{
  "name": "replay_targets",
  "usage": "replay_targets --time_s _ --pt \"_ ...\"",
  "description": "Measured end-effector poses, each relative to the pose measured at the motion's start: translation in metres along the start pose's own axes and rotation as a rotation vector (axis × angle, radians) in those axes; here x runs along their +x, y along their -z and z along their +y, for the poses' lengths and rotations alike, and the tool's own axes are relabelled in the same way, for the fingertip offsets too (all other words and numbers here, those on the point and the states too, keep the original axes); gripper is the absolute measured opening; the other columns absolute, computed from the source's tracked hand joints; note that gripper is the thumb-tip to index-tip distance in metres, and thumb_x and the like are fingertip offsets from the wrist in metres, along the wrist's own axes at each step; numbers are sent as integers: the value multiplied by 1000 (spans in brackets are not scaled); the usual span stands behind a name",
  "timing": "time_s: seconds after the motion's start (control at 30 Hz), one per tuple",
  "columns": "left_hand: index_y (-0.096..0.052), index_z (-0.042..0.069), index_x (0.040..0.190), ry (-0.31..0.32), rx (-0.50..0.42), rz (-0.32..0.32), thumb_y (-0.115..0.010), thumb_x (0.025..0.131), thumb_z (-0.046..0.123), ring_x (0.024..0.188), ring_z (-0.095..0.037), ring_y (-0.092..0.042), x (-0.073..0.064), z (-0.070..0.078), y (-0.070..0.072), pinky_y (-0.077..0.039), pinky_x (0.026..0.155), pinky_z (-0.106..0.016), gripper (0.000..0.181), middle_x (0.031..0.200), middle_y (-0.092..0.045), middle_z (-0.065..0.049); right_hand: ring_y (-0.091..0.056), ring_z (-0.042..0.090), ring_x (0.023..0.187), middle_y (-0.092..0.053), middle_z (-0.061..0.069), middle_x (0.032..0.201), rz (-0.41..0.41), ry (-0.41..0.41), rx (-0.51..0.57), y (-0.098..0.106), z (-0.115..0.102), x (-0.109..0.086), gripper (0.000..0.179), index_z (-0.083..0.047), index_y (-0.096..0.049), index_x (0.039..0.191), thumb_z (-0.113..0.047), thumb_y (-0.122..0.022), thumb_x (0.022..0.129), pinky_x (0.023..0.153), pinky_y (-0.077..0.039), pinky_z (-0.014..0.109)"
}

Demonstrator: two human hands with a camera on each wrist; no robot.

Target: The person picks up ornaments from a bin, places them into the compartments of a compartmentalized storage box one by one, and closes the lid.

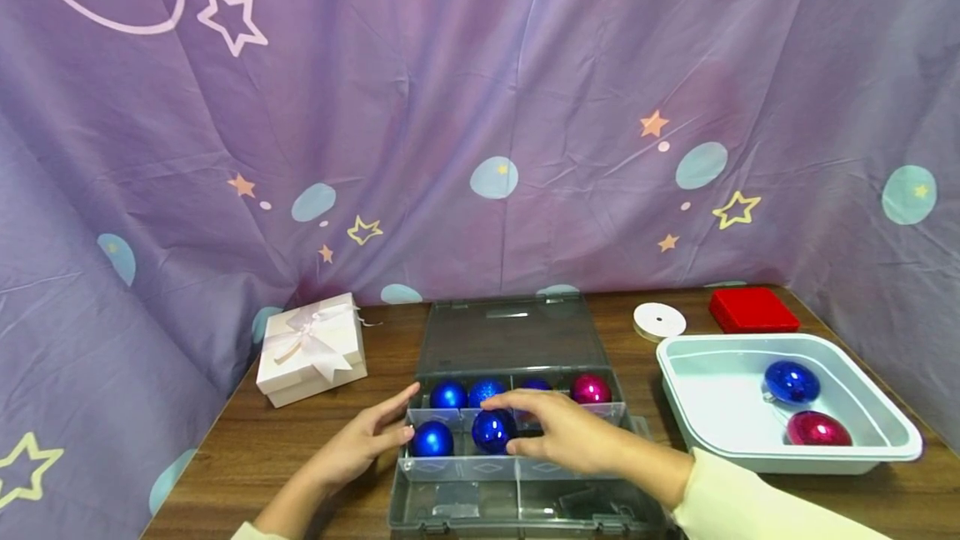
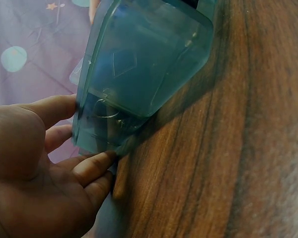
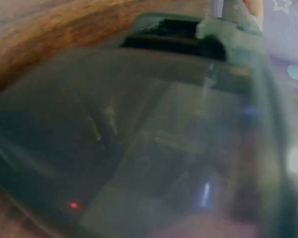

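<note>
Brace case (image 1: 491,500) with outstretched left hand (image 1: 358,450). Ease glossy blue ball (image 1: 492,432), pinched in right hand (image 1: 567,434), gently past dividers (image 1: 461,468).

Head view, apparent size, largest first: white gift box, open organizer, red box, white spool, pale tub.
1. open organizer
2. pale tub
3. white gift box
4. red box
5. white spool

Bow-topped white box (image 1: 313,349), seemingly a ribbon spool (image 1: 659,321), red box (image 1: 753,310), starry purple curtain (image 1: 450,90)
</note>
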State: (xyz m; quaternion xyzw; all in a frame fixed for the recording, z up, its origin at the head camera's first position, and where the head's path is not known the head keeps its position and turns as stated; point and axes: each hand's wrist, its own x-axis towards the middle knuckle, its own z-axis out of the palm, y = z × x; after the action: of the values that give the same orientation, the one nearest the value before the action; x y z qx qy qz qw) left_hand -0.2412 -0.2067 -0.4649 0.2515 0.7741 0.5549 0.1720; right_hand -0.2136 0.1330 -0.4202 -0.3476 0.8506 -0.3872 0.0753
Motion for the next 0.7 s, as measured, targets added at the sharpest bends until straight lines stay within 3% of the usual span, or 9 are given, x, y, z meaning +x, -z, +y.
replay_targets --time_s 0.3,0.7 --pt "-21 -4 161 -3 -8 -4 -57 106 12 148 -58 -20 0 -1 1 -19 121 -64 68 167 -14 -29 -57 31 133 -60 3 147 8 20 -28 -3 4 2 55 -14 -59 144 -18 -76 93 105 -53 49" --pt "-21 -3 162 5 -14 -7 -57 106 14 149 -57 -17 0 -1 1 -18 121 -65 69 167 -14 -30 -57 34 133 -61 6 145 15 2 21 0 5 0 53 -10 -59 143 -17 -76 93 106 -52 51"
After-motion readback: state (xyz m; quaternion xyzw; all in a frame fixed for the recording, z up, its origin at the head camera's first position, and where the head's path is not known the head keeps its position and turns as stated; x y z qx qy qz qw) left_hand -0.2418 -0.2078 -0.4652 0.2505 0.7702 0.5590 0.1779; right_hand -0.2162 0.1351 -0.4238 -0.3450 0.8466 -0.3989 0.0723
